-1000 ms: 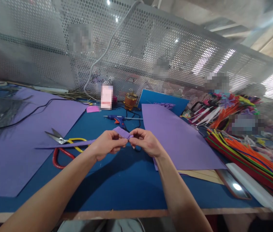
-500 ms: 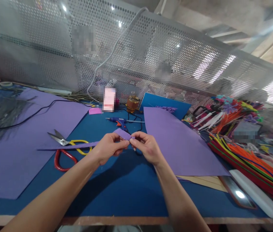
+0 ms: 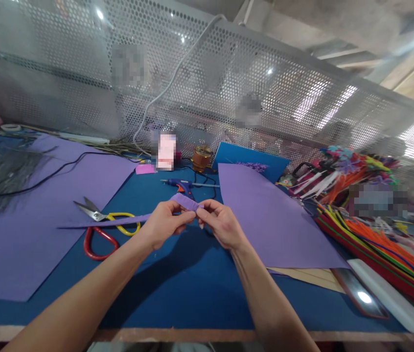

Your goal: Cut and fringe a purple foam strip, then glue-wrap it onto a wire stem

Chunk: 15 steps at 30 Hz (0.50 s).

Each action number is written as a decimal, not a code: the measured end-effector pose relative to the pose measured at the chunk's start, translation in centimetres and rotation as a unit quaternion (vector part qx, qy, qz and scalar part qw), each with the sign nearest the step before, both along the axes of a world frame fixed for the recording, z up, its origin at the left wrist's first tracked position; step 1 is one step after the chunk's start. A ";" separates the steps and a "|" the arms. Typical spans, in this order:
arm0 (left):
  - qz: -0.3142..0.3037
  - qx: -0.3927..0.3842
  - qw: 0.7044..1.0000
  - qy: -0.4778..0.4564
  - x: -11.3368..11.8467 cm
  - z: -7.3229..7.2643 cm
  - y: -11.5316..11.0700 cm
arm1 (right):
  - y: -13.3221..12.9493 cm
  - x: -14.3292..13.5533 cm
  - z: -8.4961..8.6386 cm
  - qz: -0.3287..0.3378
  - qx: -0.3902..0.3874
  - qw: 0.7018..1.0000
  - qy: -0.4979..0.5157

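A narrow purple paper strip [image 3: 185, 201] is pinched between my two hands above the blue table. My left hand [image 3: 168, 220] is closed on it, and its long tail trails out to the left over the scissors. The fingertips of my right hand [image 3: 221, 219] grip the strip's other end, close against the left fingertips. Small wrinkles show along the raised part of the strip. Scissors [image 3: 99, 244] with one red and one yellow handle lie with blades apart, left of my hands. A blue glue gun [image 3: 178, 183] rests just beyond my fingers.
Large purple sheets [image 3: 265, 220] lie to both sides. Bundles of coloured pipe cleaners [image 3: 376, 244] fill the right, near a phone [image 3: 363, 296]. A roll of amber tape [image 3: 201, 157] stands at the back before a perforated metal screen [image 3: 192, 83]. A black cable [image 3: 56, 168] crosses the left sheet.
The raised part of the strip has tilted slightly and looks more wrinkled. Both hands stay almost in place, still pinching it; the view has shifted very slightly.
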<state>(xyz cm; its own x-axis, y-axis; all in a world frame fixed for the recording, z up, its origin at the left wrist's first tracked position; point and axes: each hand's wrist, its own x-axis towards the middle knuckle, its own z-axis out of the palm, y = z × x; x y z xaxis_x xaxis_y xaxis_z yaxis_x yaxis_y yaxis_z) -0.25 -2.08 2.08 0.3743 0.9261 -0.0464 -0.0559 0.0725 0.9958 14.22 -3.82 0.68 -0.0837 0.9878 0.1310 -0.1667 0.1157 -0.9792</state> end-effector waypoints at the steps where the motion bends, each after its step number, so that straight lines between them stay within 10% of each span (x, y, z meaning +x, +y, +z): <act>1: -0.001 -0.009 1.000 -0.003 0.0 0.0 0.0 | 0.0 0.2 0.2 0.011 0.008 1.000 -0.014; 15: -0.027 0.034 0.998 0.036 -0.1 0.1 -0.3 | 0.1 0.6 0.6 0.011 0.002 0.997 -0.081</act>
<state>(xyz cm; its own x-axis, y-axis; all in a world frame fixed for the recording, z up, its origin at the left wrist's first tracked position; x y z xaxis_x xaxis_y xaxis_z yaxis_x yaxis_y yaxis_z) -0.30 -2.38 2.19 0.4210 0.9070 -0.0114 0.0171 0.0046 0.9998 14.87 -3.67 1.27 -0.1251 0.9850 0.1186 -0.0081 0.1186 -0.9929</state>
